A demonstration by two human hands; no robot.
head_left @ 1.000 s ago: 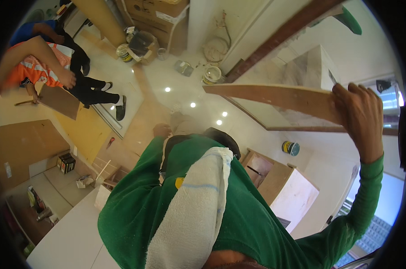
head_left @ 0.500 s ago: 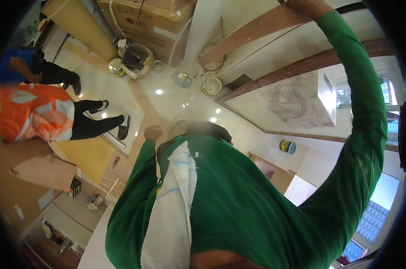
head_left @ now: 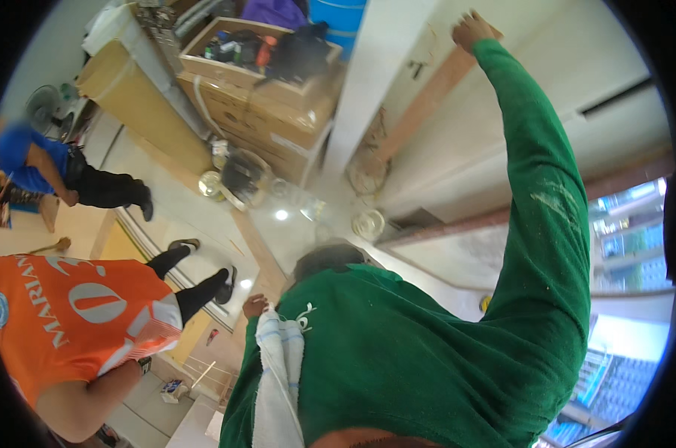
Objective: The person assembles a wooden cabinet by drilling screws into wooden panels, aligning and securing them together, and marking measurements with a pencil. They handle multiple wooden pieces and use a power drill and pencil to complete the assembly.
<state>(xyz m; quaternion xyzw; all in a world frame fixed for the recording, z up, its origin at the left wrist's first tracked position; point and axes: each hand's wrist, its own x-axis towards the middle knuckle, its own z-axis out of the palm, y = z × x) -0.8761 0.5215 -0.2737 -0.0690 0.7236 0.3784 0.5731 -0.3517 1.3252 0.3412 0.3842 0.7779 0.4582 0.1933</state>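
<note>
My right hand (head_left: 473, 31) is raised high on my outstretched arm, its fingers closed round the upper end of a long, thin reddish-brown wooden plank (head_left: 420, 104). The plank slants along the pale wall, and its lower end reaches down near a coil of cable (head_left: 368, 173). Beside my body at the left, my left hand (head_left: 256, 305) hangs low with loosely curled fingers, and nothing shows in it. A white towel (head_left: 278, 373) lies over my left shoulder.
Large cardboard boxes (head_left: 256, 112) carry a wooden tray (head_left: 203, 63) of tools. Nearby stand a black bucket (head_left: 245, 175) and a paint pail (head_left: 368, 224). One person in an orange shirt (head_left: 91, 313) and another in blue (head_left: 28, 153) are at the left.
The plank has swung from a shallow slant to a steeper one, my right hand moving left with its top end. My view has shifted, showing more of the boxes and the two people.
</note>
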